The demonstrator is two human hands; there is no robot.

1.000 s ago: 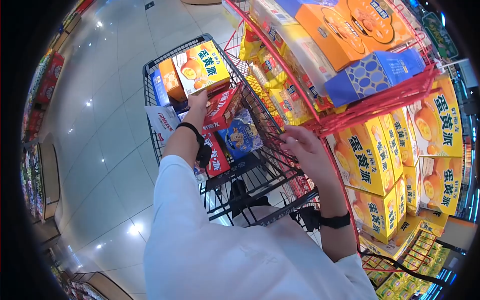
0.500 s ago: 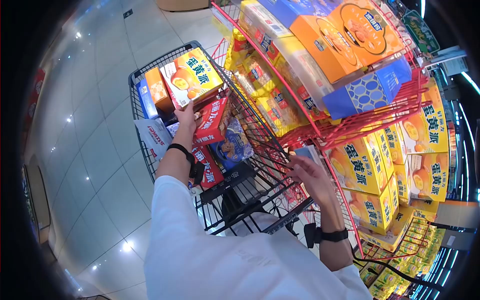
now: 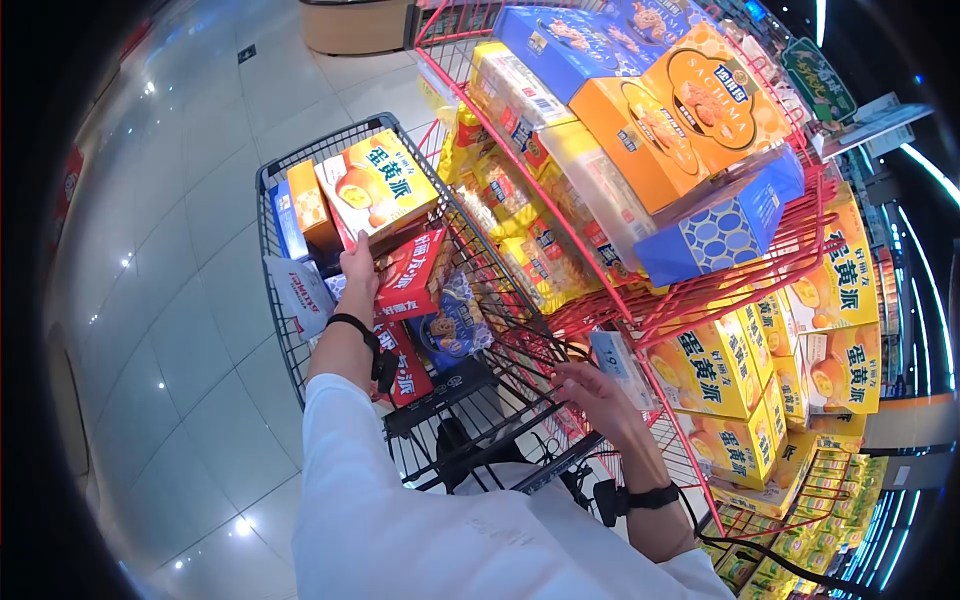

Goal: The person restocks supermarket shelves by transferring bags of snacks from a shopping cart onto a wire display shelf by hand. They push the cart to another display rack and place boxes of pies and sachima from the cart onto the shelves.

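My left hand (image 3: 358, 266) reaches into the shopping cart (image 3: 283, 345), its fingers closed on the near edge of a yellow and white box of egg yolk pies (image 3: 378, 185). That box lies on top of other goods at the cart's far end. Below and to the right of the hand are a red pie box (image 3: 412, 272), another red box (image 3: 402, 368) and a blue package (image 3: 452, 320). My right hand (image 3: 597, 400) hangs by the cart's right side with loosely bent fingers and nothing visible in them, close to a price card (image 3: 618, 365).
A red wire display rack (image 3: 720, 285) stands close against the cart's right side, carrying orange Sachima boxes (image 3: 655, 130) and yellow packs. Stacked yellow pie boxes (image 3: 710, 365) stand beyond it. Tiled floor (image 3: 190, 330) stretches along the left.
The view has shifted, so the cart and rack sit a little lower. My left hand remains on the yellow box. The price card beside my right hand shows more fully.
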